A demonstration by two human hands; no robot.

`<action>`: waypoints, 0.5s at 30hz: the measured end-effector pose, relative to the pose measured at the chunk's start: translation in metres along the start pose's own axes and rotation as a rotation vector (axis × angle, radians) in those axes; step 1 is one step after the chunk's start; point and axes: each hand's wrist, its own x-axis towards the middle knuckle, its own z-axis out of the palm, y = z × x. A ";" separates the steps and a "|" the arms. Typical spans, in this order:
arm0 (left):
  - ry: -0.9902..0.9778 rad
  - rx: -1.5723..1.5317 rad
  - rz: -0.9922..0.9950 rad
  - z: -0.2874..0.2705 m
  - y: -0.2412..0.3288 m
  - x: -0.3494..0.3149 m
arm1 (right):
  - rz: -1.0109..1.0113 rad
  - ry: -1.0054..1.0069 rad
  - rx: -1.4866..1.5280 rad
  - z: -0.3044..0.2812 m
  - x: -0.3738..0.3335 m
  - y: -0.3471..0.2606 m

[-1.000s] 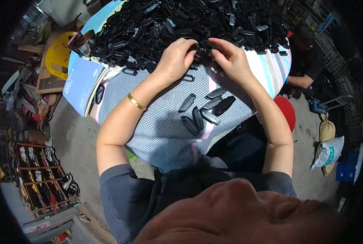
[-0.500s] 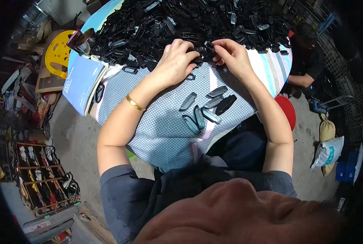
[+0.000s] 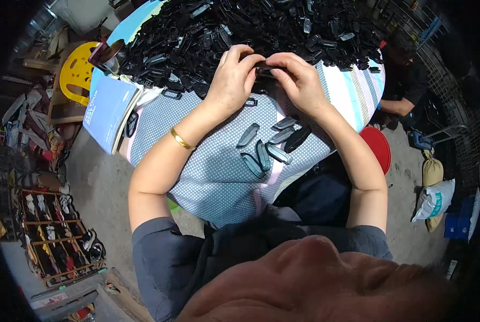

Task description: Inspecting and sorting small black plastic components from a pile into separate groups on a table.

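Note:
Both of my hands meet at the near edge of a big heap of small black plastic pieces [image 3: 218, 37]. Between the fingertips is one small dark plastic piece [image 3: 262, 66], mostly covered by the fingers. My left hand [image 3: 232, 78] pinches its left end, while my right hand [image 3: 300, 81] closes on the right end. Nearer to me, several long, narrow grey-black plastic pieces [image 3: 248, 134] lie in a loose group on the patterned cloth [image 3: 207, 161]. A single black frame-shaped piece [image 3: 250, 102] rests just below my left hand.
A blue-covered book [image 3: 111, 110] lies at the table's left edge, beside a yellow plastic stool [image 3: 78, 72]. To the right are a red round seat [image 3: 377, 149], another person [image 3: 406, 91] and some sacks [image 3: 433, 203]. A shoe rack [image 3: 57, 231] stands on the lower-left floor.
My right hand has moved slightly left, up against my left hand. The fingertips have come together around the dark piece. The loose group on the cloth has stayed put.

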 end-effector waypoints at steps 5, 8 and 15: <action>0.052 0.168 0.014 -0.004 0.008 0.001 | 0.305 0.036 0.293 0.006 -0.002 -0.006; 0.089 0.165 0.016 -0.003 0.003 0.000 | 0.319 0.032 0.352 0.011 -0.003 0.002; 0.067 -0.127 -0.324 -0.008 0.002 -0.001 | 0.532 0.088 0.789 0.012 -0.002 -0.006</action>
